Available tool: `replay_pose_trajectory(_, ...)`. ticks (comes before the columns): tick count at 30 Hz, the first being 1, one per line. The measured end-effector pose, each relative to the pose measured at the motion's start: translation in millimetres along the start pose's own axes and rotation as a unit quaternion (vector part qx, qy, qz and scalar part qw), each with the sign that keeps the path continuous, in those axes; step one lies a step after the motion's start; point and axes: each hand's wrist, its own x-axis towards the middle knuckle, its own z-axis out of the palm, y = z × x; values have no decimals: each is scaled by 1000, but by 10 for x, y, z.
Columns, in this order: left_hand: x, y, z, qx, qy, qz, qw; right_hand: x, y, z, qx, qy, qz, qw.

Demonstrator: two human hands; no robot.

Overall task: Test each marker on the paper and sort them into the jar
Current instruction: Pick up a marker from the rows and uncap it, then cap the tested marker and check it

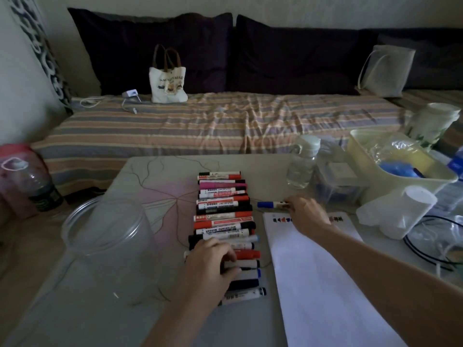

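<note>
A row of several whiteboard markers (223,216) with red, black, blue and pink caps lies stacked down the middle of the table. My left hand (213,261) rests on the near part of the row, fingers curled over a marker there. My right hand (307,215) reaches to the far end of the white paper (323,284) and grips a blue-capped marker (269,204) lying just beyond it. Small coloured test marks (281,219) run along the paper's far edge. A clear plastic jar (110,244) lies on the left, its mouth toward the far left.
A clear water bottle (302,164), a pale yellow bin (400,164) with bags, a tissue roll (398,214) and black cables (431,249) crowd the table's right side. A bottle with a pink lid (27,179) stands at the left. A striped sofa (213,123) lies beyond.
</note>
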Motion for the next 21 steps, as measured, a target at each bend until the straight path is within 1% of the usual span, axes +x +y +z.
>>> replay_pose_trajectory(2, -11, -55, -15, -13, -10, 5, 1000, -176, -83, -69, 38, 59, -52, 996)
replay_pose_trajectory(4, -51, -65, -63, -19, -17, 2, 1000, -494, -268, -173, 98, 105, -142, 979)
replay_pose_trajectory(6, -85, -80, -119, -48, -29, -5, 998, -917, -476, -280, 137, 102, -228, 959)
replay_pose_trajectory(8, -143, -122, -187, -67, -64, -14, 996, -1331, -641, -341, 155, 59, -272, 948)
replay_pose_trajectory(10, -226, -167, -258, -64, -108, -14, 992, -1617, -743, -314, 136, 22, -290, 947)
replay_pose_trajectory(12, -324, -188, -340, -38, -137, -22, 990, -1753, -804, -191, 105, -10, -293, 950)
replay_pose_trajectory(14, -424, -206, -398, 10, -155, -32, 987, -1793, -858, -85, 76, -9, -300, 951)
replay_pose_trajectory(18, -550, -246, -459, 78, -158, -45, 983, -1791, -875, 2, 43, 3, -313, 949)
replay_pose_trajectory(20, -589, -234, -471, 91, -154, -40, 983, -1805, -874, -5, 32, -4, -314, 949)
replay_pose_trajectory(21, -600, -234, -468, 80, -143, -34, 986, -1813, -881, -42, 29, -12, -307, 951)
